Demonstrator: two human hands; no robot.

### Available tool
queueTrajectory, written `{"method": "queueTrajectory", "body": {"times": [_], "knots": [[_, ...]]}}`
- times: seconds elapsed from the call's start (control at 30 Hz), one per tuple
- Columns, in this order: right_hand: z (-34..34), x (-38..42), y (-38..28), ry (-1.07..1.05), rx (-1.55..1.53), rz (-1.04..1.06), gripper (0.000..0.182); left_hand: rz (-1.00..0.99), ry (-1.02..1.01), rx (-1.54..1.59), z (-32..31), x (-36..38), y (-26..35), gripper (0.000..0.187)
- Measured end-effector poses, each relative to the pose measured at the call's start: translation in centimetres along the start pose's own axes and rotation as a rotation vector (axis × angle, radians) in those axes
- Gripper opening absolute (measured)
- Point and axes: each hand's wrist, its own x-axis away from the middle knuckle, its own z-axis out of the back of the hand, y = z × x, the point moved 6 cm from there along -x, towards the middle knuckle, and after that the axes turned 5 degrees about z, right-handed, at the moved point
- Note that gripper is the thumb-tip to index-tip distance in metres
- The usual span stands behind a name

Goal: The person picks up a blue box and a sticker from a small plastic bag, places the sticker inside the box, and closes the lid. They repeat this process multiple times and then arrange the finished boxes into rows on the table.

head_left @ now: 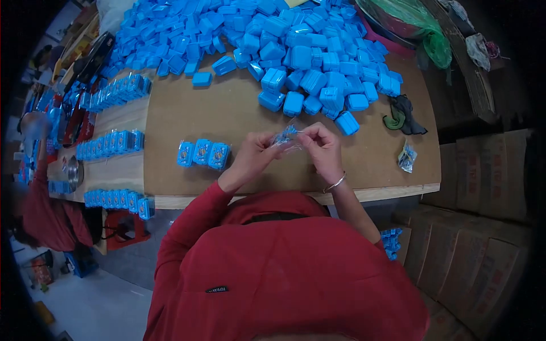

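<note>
Over the brown board, my left hand (249, 162) and my right hand (324, 152) are close together, both pinching a small clear plastic bag (288, 136). Something bluish shows through its crinkled film, too small to name. A bracelet circles my right wrist. Left of my left hand stand three wrapped blue cases (202, 153) with printed fronts, side by side. Beyond my hands rises a large heap of plain blue plastic cases (301, 57); one case (347, 123) lies just right of my right hand.
Rows of wrapped blue cases (111, 145) line the left side of the table (187, 113). A dark cloth (406, 113) and a small packet (407, 158) lie at right. Cardboard boxes (472, 256) are stacked beyond the right edge. Another person (54, 213) sits at far left.
</note>
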Motion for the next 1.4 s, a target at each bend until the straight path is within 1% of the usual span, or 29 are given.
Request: {"method": "queueTrajectory", "body": {"times": [0.07,0.1,0.17,0.2,0.3,0.4,0.5,0.6,0.7,0.8,0.9,1.0,1.1,1.2,1.3,1.4], "knots": [[1.0,-0.1,-1.3,0.095,0.177,0.147,0.011,0.041,-0.005,-0.179,0.1,-1.4,0.1,0.016],[1.7,-0.2,-1.1,0.152,0.130,0.117,0.010,0.061,-0.009,-0.267,0.1,-2.3,0.1,0.017],[3.2,-0.2,-0.5,0.270,0.038,0.056,0.007,-0.261,0.172,-0.559,0.5,-4.6,2.4,0.020],[3.9,-0.1,-0.4,0.280,0.084,0.066,0.006,-0.424,0.263,-0.699,0.2,-5.3,3.3,0.023],[4.9,-0.2,-0.8,0.232,0.329,0.185,0.007,-0.372,0.239,-1.074,-2.2,-8.7,2.2,0.032],[6.1,0.3,0.4,0.286,0.141,0.009,0.009,-0.398,0.308,-1.150,-3.5,-8.8,2.6,0.030],[6.5,1.0,-0.3,0.277,0.017,-0.071,0.010,-0.396,0.306,-1.086,-2.9,-8.2,1.3,0.031],[6.4,1.6,0.2,0.251,-0.036,-0.149,0.010,-0.396,0.232,-1.082,-1.9,-5.1,1.0,0.030],[5.0,1.6,-0.7,0.187,-0.036,-0.098,0.010,-0.249,0.082,-1.022,-0.9,-1.4,1.2,0.032],[3.2,1.1,-0.8,0.115,-0.077,-0.018,0.009,-0.112,0.026,-0.454,-0.2,0.6,2.4,0.031],[1.4,0.8,-0.4,0.048,-0.146,-0.065,0.009,0.079,-0.033,0.357,-0.6,-0.7,-0.6,0.027],[1.0,0.9,-0.5,0.093,-0.104,-0.114,0.009,0.195,-0.036,0.441,0.0,-1.0,-1.8,0.015],[1.9,0.7,-1.1,0.124,0.135,0.056,0.008,0.131,0.117,0.183,0.2,-0.8,-1.5,0.007],[1.8,0.6,-2.3,0.124,0.225,0.145,0.008,0.059,0.183,0.055,0.3,-0.7,-0.4,0.005],[1.8,0.8,-1.7,0.039,0.183,0.017,0.008,-0.001,0.167,0.188,0.1,-1.2,0.1,0.007],[1.8,0.8,-1.9,0.013,0.117,0.007,0.007,0.029,0.152,0.073,0.5,-0.9,0.1,0.006]]}}
